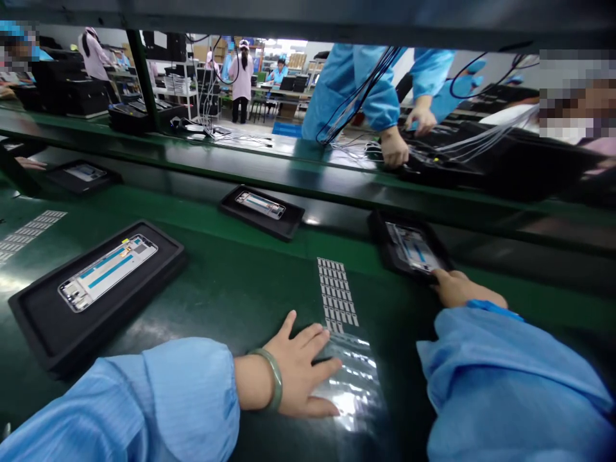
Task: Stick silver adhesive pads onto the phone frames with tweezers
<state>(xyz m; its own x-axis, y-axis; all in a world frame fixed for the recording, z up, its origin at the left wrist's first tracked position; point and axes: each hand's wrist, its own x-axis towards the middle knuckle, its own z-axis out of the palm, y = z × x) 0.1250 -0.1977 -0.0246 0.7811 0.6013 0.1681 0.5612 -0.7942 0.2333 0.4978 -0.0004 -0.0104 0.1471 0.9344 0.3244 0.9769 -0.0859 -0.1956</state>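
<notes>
My left hand (pixel 303 369), with a green bangle at the wrist, lies palm down with fingers spread on the clear end of a film sheet (pixel 349 378). Rows of small grey stickers (pixel 337 289) cover the far part of that sheet. At the right, my right hand (pixel 464 289) has its fingers closed on the near edge of a black tray (pixel 392 247). A phone frame (pixel 414 247) with blue strips lies inside this tray, slightly blurred. On the left, a larger black tray (pixel 43 327) holds another phone frame (pixel 108 273).
A black tray (pixel 289 229) with a phone part sits at the back centre, another (pixel 67 184) farther left. More stickers (pixel 31 234) lie at left. A metal ledge (pixel 192 157) crosses behind; beyond it a person's hands (pixel 395 147) touch cables. A shelf edge (pixel 269 22) hangs above.
</notes>
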